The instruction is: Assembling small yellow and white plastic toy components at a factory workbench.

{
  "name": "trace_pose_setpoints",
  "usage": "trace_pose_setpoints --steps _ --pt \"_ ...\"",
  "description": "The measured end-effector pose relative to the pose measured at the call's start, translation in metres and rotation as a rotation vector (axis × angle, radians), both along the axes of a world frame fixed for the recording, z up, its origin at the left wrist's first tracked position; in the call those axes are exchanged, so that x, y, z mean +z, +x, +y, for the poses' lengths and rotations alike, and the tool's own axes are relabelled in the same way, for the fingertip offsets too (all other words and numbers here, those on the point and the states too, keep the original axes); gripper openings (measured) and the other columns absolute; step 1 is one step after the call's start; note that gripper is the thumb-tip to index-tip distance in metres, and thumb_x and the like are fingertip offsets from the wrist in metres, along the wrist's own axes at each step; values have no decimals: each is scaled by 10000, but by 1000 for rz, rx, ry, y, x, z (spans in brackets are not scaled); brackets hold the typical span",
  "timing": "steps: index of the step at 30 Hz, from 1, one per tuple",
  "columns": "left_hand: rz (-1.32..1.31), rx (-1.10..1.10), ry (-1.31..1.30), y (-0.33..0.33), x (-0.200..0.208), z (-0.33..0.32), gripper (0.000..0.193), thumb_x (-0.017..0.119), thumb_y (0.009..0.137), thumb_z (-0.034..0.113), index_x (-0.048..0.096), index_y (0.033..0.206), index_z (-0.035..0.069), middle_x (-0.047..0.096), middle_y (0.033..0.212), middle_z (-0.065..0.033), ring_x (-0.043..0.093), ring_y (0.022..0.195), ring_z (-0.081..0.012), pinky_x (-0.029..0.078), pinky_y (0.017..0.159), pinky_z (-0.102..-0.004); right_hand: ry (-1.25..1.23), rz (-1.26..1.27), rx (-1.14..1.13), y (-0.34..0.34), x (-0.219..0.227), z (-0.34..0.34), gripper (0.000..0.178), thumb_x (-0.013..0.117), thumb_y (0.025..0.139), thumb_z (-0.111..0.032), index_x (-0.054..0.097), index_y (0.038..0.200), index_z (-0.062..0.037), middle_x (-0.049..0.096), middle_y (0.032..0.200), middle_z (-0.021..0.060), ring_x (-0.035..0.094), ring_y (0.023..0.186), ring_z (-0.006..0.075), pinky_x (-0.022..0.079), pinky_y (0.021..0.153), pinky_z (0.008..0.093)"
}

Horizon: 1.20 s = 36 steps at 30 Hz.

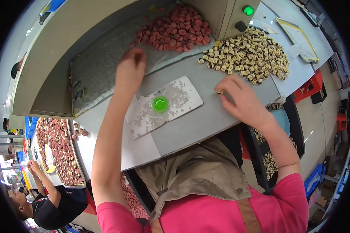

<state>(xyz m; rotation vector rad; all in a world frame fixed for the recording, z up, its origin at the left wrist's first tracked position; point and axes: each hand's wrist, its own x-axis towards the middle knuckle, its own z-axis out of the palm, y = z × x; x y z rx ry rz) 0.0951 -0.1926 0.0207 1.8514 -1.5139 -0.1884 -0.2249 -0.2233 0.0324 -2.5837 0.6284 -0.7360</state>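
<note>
My left hand (131, 72) is raised over the grey lined shelf, just left of a heap of small round ridged red pieces (175, 31). Its fingers are curled and blurred, and I cannot see whether anything is between them. My right hand (241, 97) pinches a small cream-and-dark piece (220, 92) between thumb and forefinger. It hovers over the grey worktop, below a heap of small square cream-and-dark pieces (249, 54). Between my hands lies a worn white board (182, 91), with a small round green dish (160, 104) on it.
Above the shelf, a beige housing carries a lit green button (248, 10) and a black knob (241, 26). At left, a tray (64, 151) holds many red-and-cream pieces; a person in black (60, 206) works beside it. Dark bins (295, 116) and a red stool (311, 85) stand right.
</note>
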Motion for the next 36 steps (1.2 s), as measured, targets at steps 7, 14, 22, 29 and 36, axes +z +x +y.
trace_pose_setpoints --steps 7,14,22,29,36 --pt "1176 82 -66 -38 27 116 305 530 953 168 533 1214 9 592 1103 -55 585 962 -121 486 834 -236 34 98 -24 -12 -3 -4 191 615 781 -26 564 964 -45 567 926 99 572 859 283 464 784 366" --pt "1437 102 -129 -78 5 190 319 572 934 126 516 1226 8 596 1102 -52 588 960 -109 496 826 -236 -165 70 116 7 -12 -5 163 622 823 -82 599 979 -45 591 931 107 583 898 272 472 787 340" --pt "1595 89 -152 -104 -9 194 325 534 953 114 482 1257 12 613 1088 -50 605 913 -108 506 800 -218 257 74 -137 9 4 13 168 625 842 -109 602 995 -44 592 943 96 585 888 278 472 779 339" --pt "1662 75 -178 -99 -12 200 327 524 958 120 482 1270 31 616 1081 -41 598 900 -103 500 792 -224 54 166 -68 14 1 14 158 637 837 -109 617 971 -28 602 912 99 591 864 261 468 754 328" --pt "1760 -34 -228 -91 -18 205 334 536 953 127 486 1271 37 608 1098 -31 582 934 -99 485 816 -236 305 135 -137 25 10 26 156 637 829 -82 638 972 -20 624 929 99 600 825 244 469 739 306"
